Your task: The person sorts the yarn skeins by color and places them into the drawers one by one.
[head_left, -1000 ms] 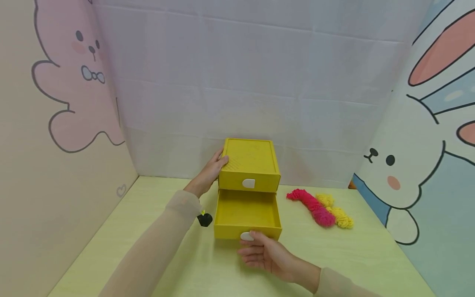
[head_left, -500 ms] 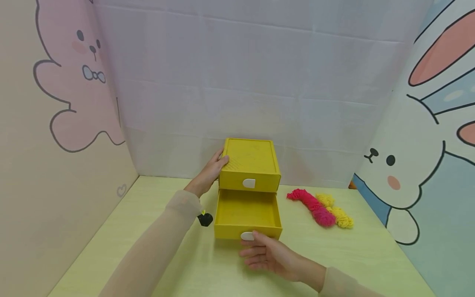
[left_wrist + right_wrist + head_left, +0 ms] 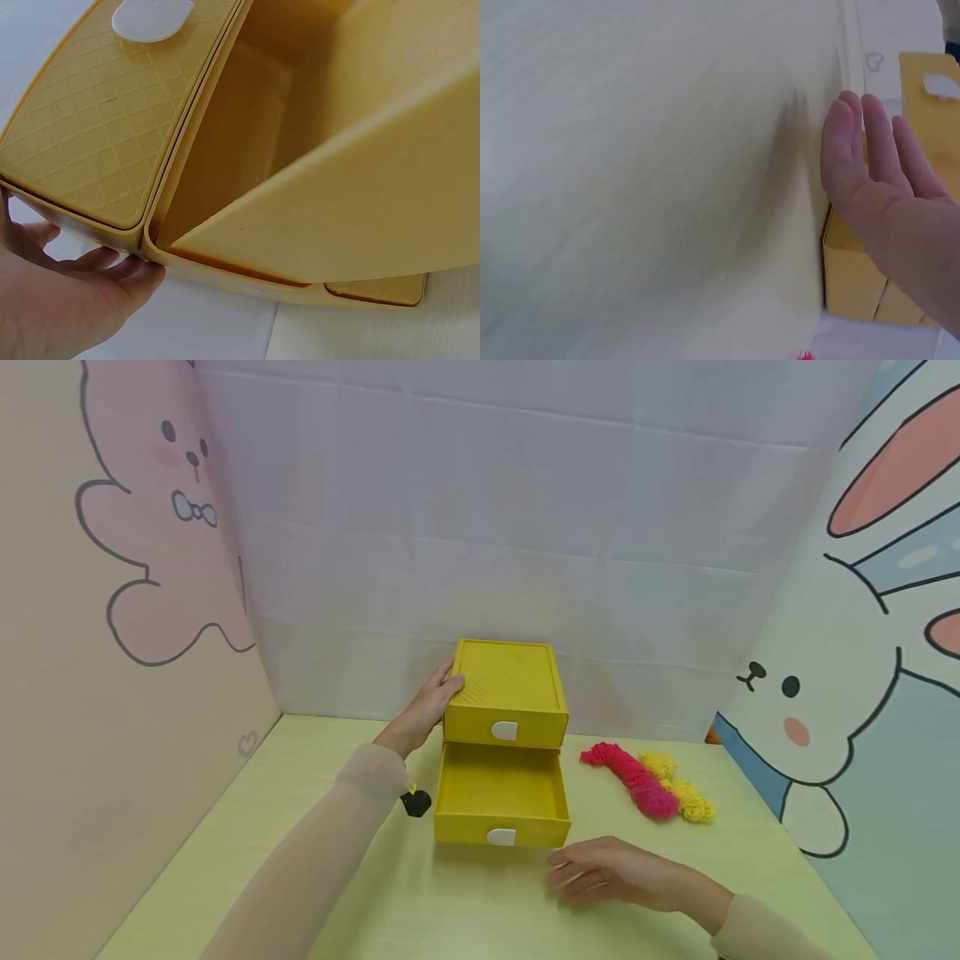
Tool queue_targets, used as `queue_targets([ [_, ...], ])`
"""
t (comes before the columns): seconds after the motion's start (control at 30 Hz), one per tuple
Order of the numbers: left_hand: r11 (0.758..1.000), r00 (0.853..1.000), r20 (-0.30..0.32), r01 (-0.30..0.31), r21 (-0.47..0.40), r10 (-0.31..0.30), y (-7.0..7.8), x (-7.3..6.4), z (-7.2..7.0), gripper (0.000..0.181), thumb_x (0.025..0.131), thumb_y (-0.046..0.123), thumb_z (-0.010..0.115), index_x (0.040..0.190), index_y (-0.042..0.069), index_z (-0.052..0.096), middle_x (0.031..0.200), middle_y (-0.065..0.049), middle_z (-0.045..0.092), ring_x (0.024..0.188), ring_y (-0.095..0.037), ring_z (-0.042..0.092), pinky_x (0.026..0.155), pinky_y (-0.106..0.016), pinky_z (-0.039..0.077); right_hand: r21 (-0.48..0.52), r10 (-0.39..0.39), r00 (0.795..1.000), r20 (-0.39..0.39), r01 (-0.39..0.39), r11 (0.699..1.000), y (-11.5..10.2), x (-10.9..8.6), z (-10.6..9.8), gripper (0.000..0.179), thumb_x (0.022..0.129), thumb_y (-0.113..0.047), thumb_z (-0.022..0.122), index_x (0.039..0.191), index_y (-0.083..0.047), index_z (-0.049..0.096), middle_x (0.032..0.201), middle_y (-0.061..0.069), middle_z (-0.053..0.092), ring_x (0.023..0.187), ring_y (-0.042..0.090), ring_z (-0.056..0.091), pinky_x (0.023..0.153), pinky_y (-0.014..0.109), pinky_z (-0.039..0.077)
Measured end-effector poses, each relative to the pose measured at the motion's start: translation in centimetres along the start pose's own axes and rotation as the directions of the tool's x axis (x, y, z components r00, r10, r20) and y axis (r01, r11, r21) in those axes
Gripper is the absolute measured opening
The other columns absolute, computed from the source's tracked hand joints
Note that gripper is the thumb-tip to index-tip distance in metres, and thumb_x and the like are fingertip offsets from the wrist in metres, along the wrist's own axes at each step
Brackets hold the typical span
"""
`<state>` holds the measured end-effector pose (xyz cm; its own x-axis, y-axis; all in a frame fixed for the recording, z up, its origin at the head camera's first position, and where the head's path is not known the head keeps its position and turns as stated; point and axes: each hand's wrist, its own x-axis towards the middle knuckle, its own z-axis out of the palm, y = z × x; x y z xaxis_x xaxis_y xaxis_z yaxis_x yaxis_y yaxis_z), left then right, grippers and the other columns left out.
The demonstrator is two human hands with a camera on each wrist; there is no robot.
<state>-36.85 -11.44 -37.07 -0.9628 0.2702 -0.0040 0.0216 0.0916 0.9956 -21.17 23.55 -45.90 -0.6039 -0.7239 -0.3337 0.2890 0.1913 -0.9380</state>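
Note:
A yellow two-drawer cabinet [image 3: 510, 672] stands near the back of the table in the head view. Its upper drawer [image 3: 472, 726] is closed; its lower drawer [image 3: 498, 785] is pulled out, with a bare floor and a white tab handle [image 3: 501, 837]. My left hand [image 3: 420, 712] holds the cabinet's left side, thumb over the top edge. In the left wrist view, bent left fingers [image 3: 139, 281] touch the side wall. Past the lower drawer's front right corner, my right hand [image 3: 611, 870] hovers over the table, fingers relaxed, holding nothing.
A pink yarn skein [image 3: 633, 781] and a yellow yarn skein [image 3: 678, 789] lie on the table [image 3: 360, 877] to the cabinet's right. Beside the left wrist shows a small black object [image 3: 416, 802]. A white cloth [image 3: 525, 527] hangs behind; printed panels stand at both sides.
My right hand has let go of the lower drawer's handle and moved right, away from it. The left hand stays on the cabinet, and the lower drawer remains pulled out.

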Motion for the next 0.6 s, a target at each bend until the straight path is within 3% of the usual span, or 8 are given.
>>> queue_targets([
  [0.17,1.0,1.0,0.005,0.008,-0.003,-0.008,0.1,0.0,-0.1,0.07,0.114,0.045,0.045,0.173,0.033,0.007,0.178,-0.003,0.014,0.158,-0.032,0.03,0.126,-0.059,0.027,-0.137,-0.035,0.993,-0.115,0.019,0.99,-0.8,-1.7,-3.7,0.052,0.116,-0.029,0.045,0.151,0.009,0.05,0.144,0.027,0.063,0.128,0.041,0.064,0.108,0.047,0.054],
  [0.27,1.0,1.0,0.002,0.011,-0.005,-0.011,0.0,0.0,-0.2,0.07,0.114,0.044,0.045,0.173,0.033,0.007,0.178,-0.003,0.014,0.158,-0.032,0.03,0.126,-0.059,0.027,-0.291,-0.096,0.971,-0.219,0.029,0.956,-1.7,-2.2,-5.8,0.052,0.114,-0.028,0.051,0.152,0.008,0.05,0.146,0.027,0.061,0.128,0.043,0.063,0.106,0.047,0.055],
  [0.37,1.0,1.0,-0.002,0.012,-0.005,-0.012,-0.2,0.2,-0.2,0.071,0.114,0.044,0.045,0.173,0.032,0.007,0.178,-0.004,0.015,0.157,-0.032,0.032,0.126,-0.059,0.027,-0.472,-0.188,0.935,-0.302,0.024,0.881,-2.3,-2.5,-7.9,0.051,0.111,-0.028,0.059,0.15,0.005,0.054,0.145,0.027,0.061,0.126,0.043,0.064,0.098,0.042,0.06],
  [0.5,1.0,1.0,-0.003,0.01,-0.005,-0.01,-0.2,0.3,-0.1,0.071,0.114,0.044,0.045,0.173,0.031,0.007,0.177,-0.006,0.017,0.155,-0.033,0.036,0.126,-0.058,0.028,-0.653,-0.305,0.866,-0.396,-0.032,0.756,-2.6,-2.1,-10.2,0.049,0.105,-0.033,0.069,0.144,-0.004,0.063,0.139,0.023,0.067,0.122,0.036,0.067,0.09,0.03,0.059],
  [0.6,1.0,1.0,-0.001,0.007,-0.007,-0.007,-0.2,0.3,-0.1,0.071,0.114,0.043,0.045,0.173,0.031,0.007,0.177,-0.007,0.018,0.154,-0.033,0.037,0.126,-0.058,0.029,-0.725,-0.368,0.82,-0.439,-0.081,0.685,-2.8,-1.6,-11.5,0.048,0.103,-0.035,0.073,0.141,-0.007,0.066,0.136,0.02,0.07,0.12,0.033,0.069,0.098,0.037,0.059],
])
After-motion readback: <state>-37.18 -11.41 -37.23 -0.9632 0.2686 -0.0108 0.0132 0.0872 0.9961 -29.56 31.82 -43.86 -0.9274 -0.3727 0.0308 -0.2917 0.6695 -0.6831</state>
